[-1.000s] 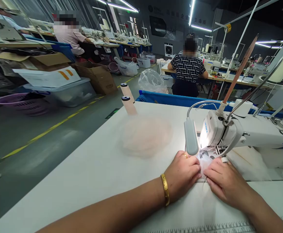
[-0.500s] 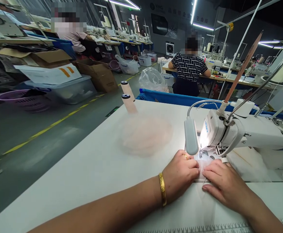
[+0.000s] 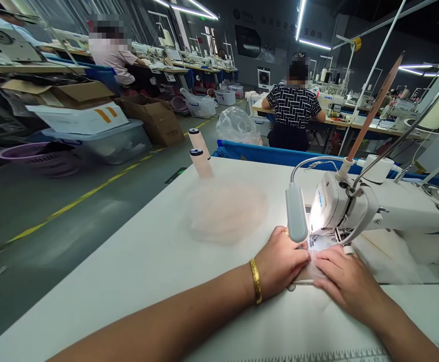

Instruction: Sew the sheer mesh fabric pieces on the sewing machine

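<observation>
A strip of thin, sheer white fabric (image 3: 313,270) lies under the needle area of a white sewing machine (image 3: 327,203). My left hand (image 3: 281,261), with a gold bangle at the wrist, grips the fabric just left of the presser foot. A grey lamp head (image 3: 296,213) hides some of its fingertips. On the other side my right hand (image 3: 349,281) holds the same fabric, its fingers curled and pressed down close to the foot. Both hands rest low on the machine bed, with a small gap between them.
A pale pink sheer heap (image 3: 227,208) lies on the white table (image 3: 136,281), near two peach thread cones (image 3: 201,163). A ruler scale (image 3: 310,356) runs along the front edge. Blue cloth (image 3: 257,152) borders the far edge. Co-workers sit at other machines beyond.
My left hand has shifted slightly up, and its fingers reach further behind the lamp head. The fabric between my hands has moved a little and bunched. The right hand has barely moved.
</observation>
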Motion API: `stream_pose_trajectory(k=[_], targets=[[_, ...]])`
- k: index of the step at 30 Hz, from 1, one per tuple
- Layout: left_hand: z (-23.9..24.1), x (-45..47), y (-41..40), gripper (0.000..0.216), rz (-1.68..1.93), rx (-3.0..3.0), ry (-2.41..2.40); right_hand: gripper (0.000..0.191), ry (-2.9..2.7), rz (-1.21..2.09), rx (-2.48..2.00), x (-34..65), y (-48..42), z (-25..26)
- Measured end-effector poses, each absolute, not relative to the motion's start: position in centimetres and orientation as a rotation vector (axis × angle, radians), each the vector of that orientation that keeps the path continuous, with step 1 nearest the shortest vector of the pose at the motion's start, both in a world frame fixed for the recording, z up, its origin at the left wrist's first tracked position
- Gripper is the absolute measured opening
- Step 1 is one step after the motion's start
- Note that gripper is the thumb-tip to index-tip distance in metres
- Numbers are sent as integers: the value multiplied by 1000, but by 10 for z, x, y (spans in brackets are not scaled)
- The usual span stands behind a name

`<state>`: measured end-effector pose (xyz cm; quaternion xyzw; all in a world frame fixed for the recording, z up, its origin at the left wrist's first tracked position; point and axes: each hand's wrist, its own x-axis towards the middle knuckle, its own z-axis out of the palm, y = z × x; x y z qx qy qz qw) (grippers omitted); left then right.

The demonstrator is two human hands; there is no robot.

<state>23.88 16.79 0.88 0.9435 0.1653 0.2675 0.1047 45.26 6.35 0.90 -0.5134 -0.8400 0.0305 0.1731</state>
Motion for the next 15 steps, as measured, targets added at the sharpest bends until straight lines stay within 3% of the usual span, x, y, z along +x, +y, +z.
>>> stream_pose_trajectory(k=[4,8,15], targets=[[7,245,173,30,797,2787,438,25,-2296,147,-1335,448,68,5],[5,244,173,30,815,2846,367,24,-2264,226,-1287,446,68,7],[-2,237,172,20,800,2878,329,17,-2358,77,-1435,454,59,8]])
